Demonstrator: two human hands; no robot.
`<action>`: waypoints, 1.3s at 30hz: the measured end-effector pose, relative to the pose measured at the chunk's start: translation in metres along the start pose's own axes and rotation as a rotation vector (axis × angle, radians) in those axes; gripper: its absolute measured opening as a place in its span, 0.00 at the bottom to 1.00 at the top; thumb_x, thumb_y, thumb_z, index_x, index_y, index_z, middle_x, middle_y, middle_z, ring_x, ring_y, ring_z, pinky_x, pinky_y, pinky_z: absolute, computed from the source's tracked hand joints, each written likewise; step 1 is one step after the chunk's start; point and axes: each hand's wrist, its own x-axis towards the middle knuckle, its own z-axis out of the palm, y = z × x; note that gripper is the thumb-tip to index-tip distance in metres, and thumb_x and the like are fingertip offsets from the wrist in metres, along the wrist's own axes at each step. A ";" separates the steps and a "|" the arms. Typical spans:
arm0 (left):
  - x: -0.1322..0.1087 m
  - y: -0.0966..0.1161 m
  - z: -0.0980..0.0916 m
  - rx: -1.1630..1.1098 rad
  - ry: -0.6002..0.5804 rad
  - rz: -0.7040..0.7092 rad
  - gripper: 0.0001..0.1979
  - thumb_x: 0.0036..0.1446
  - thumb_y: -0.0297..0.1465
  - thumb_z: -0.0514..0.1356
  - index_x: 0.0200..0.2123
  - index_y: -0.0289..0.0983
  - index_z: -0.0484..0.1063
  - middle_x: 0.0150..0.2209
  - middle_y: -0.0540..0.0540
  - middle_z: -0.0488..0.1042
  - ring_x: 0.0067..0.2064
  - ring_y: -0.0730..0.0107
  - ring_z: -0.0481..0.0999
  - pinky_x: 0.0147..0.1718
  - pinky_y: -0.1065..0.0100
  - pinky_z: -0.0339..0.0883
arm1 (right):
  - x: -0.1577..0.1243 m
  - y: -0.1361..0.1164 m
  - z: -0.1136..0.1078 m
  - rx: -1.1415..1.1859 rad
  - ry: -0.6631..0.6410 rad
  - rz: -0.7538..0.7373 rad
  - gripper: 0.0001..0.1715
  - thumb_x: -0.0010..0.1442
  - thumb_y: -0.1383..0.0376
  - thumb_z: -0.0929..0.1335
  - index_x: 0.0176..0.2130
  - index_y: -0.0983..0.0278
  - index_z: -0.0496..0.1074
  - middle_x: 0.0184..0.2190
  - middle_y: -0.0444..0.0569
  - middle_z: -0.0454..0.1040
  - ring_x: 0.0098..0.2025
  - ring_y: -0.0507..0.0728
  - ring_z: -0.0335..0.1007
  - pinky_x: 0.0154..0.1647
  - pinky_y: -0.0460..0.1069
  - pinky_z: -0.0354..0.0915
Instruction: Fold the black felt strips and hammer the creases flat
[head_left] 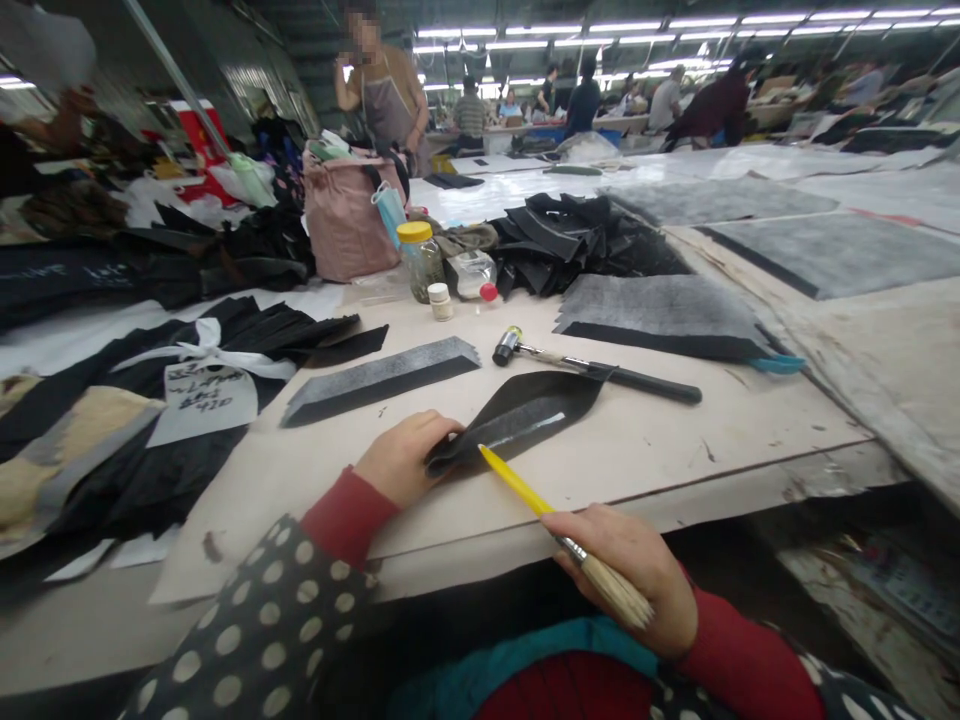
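My left hand (405, 455) pinches the near end of a curved black leather piece (525, 415) lying on the worktable (675, 450). My right hand (637, 570) holds a yellow-handled brush (555, 520) backwards: the bristles point toward me and the handle tip touches the leather piece next to my left fingers. A shiny streak runs along the leather.
A hammer (592, 368) lies just beyond the leather piece. A grey strip (382, 378) lies to the left, grey sheets (660, 315) to the right. Jars and a bottle (420, 260) stand behind, beside a pink bag (345, 215). Black bundles (187, 370) are at left. Other people stand far back.
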 end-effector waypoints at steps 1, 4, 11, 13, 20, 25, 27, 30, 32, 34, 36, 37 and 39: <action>0.000 0.000 0.000 0.002 -0.004 0.000 0.10 0.51 0.30 0.55 0.39 0.37 0.66 0.34 0.46 0.68 0.36 0.68 0.67 0.36 0.68 0.62 | 0.000 -0.001 0.001 0.003 0.005 -0.001 0.19 0.53 0.72 0.64 0.46 0.62 0.66 0.27 0.48 0.73 0.28 0.52 0.67 0.27 0.46 0.64; -0.001 0.000 0.000 0.006 -0.014 0.003 0.11 0.51 0.30 0.56 0.39 0.37 0.66 0.35 0.46 0.68 0.37 0.67 0.67 0.36 0.68 0.62 | 0.002 -0.005 0.001 0.027 0.027 0.059 0.18 0.53 0.71 0.64 0.45 0.61 0.67 0.31 0.48 0.74 0.31 0.53 0.70 0.31 0.46 0.66; -0.002 0.000 0.001 0.017 -0.010 0.005 0.12 0.52 0.35 0.56 0.40 0.38 0.66 0.35 0.46 0.68 0.37 0.67 0.67 0.37 0.68 0.62 | 0.010 -0.010 -0.003 0.423 0.026 0.537 0.15 0.58 0.63 0.61 0.46 0.63 0.65 0.25 0.45 0.72 0.23 0.49 0.66 0.24 0.44 0.65; -0.003 0.001 0.001 0.022 -0.009 0.002 0.13 0.52 0.37 0.56 0.40 0.38 0.66 0.36 0.46 0.68 0.38 0.67 0.67 0.38 0.67 0.62 | 0.011 -0.011 -0.003 0.482 0.033 0.576 0.17 0.59 0.62 0.60 0.48 0.64 0.63 0.25 0.45 0.72 0.23 0.49 0.64 0.24 0.44 0.64; -0.004 0.003 0.001 -0.006 0.003 0.024 0.18 0.51 0.42 0.56 0.42 0.38 0.66 0.36 0.46 0.67 0.38 0.67 0.67 0.38 0.67 0.62 | 0.016 -0.013 -0.004 0.278 -0.063 0.370 0.14 0.57 0.63 0.62 0.44 0.63 0.67 0.29 0.48 0.74 0.30 0.52 0.70 0.31 0.46 0.66; -0.004 0.001 0.001 -0.020 0.002 0.029 0.18 0.51 0.41 0.56 0.42 0.38 0.66 0.36 0.46 0.67 0.38 0.67 0.67 0.38 0.67 0.62 | 0.024 -0.010 -0.005 0.157 -0.117 0.050 0.15 0.56 0.65 0.63 0.45 0.62 0.66 0.30 0.48 0.73 0.31 0.52 0.69 0.33 0.46 0.65; -0.004 0.001 0.001 -0.013 -0.007 0.030 0.18 0.51 0.41 0.56 0.42 0.38 0.65 0.37 0.45 0.67 0.38 0.66 0.67 0.38 0.67 0.62 | 0.027 -0.009 -0.006 0.155 -0.156 -0.022 0.16 0.57 0.65 0.62 0.46 0.62 0.65 0.30 0.48 0.72 0.31 0.52 0.67 0.32 0.46 0.63; -0.004 0.000 0.001 0.008 -0.024 0.034 0.17 0.51 0.40 0.57 0.43 0.37 0.65 0.37 0.45 0.67 0.39 0.66 0.67 0.38 0.67 0.62 | 0.033 -0.007 -0.009 0.150 -0.207 -0.073 0.16 0.57 0.65 0.63 0.46 0.63 0.65 0.30 0.49 0.71 0.31 0.52 0.65 0.32 0.46 0.62; -0.004 0.000 0.001 0.013 -0.025 0.039 0.17 0.51 0.39 0.57 0.42 0.37 0.65 0.36 0.45 0.67 0.38 0.66 0.67 0.38 0.67 0.62 | 0.036 -0.006 -0.013 0.142 -0.228 -0.103 0.15 0.57 0.66 0.63 0.46 0.64 0.65 0.29 0.49 0.71 0.31 0.52 0.65 0.31 0.46 0.61; -0.004 0.000 0.001 0.011 -0.020 0.043 0.16 0.50 0.38 0.57 0.42 0.37 0.65 0.36 0.46 0.67 0.38 0.67 0.67 0.38 0.67 0.62 | 0.039 -0.006 -0.017 0.140 -0.243 -0.132 0.16 0.57 0.66 0.63 0.46 0.64 0.65 0.29 0.49 0.70 0.31 0.52 0.64 0.31 0.46 0.60; -0.003 0.000 0.001 0.007 -0.020 0.042 0.15 0.50 0.36 0.58 0.41 0.37 0.66 0.35 0.46 0.67 0.38 0.67 0.67 0.37 0.68 0.62 | 0.040 -0.005 -0.020 0.142 -0.260 -0.151 0.16 0.57 0.66 0.63 0.46 0.64 0.65 0.29 0.49 0.70 0.31 0.52 0.64 0.31 0.46 0.60; -0.003 0.000 0.001 0.006 -0.025 0.039 0.14 0.50 0.35 0.58 0.40 0.37 0.66 0.35 0.46 0.67 0.37 0.67 0.67 0.37 0.68 0.62 | 0.041 -0.006 -0.022 0.144 -0.268 -0.155 0.16 0.57 0.66 0.63 0.47 0.64 0.65 0.30 0.49 0.70 0.31 0.52 0.64 0.31 0.46 0.60; -0.003 0.000 0.000 0.003 -0.040 0.035 0.13 0.49 0.33 0.58 0.40 0.37 0.67 0.35 0.46 0.67 0.37 0.67 0.67 0.37 0.68 0.62 | 0.040 -0.009 -0.025 0.161 -0.272 -0.162 0.17 0.57 0.67 0.63 0.47 0.64 0.65 0.30 0.49 0.71 0.31 0.52 0.65 0.31 0.46 0.61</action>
